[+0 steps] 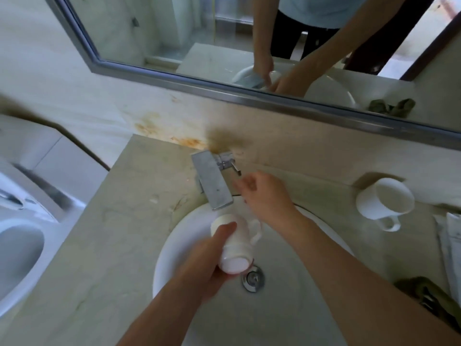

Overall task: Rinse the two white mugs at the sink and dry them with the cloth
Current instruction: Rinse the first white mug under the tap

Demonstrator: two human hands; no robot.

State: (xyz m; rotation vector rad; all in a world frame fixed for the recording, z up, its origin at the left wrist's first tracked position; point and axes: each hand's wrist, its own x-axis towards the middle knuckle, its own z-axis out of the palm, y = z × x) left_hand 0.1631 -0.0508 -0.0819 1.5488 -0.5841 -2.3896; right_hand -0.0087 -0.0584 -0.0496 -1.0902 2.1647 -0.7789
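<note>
Left hand (212, 260) fingers wrapped around mug (234, 243), tilted over sink (287, 308) below faucet (214, 183). Right hand (264, 196) fingers loosely curled, empty. Second mug (384, 199) on table (112, 245); cloth (429, 298) right. No legible writing.

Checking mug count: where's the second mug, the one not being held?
In the head view, the second mug sits on the counter at the right, beyond the sink rim, upright with its handle toward the camera.

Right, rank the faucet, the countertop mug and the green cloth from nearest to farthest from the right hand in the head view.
From the right hand:
1. Faucet, just to its left, nearly touching.
2. Countertop mug, off to its right on the counter.
3. Green cloth, at the counter's near right edge.
</note>
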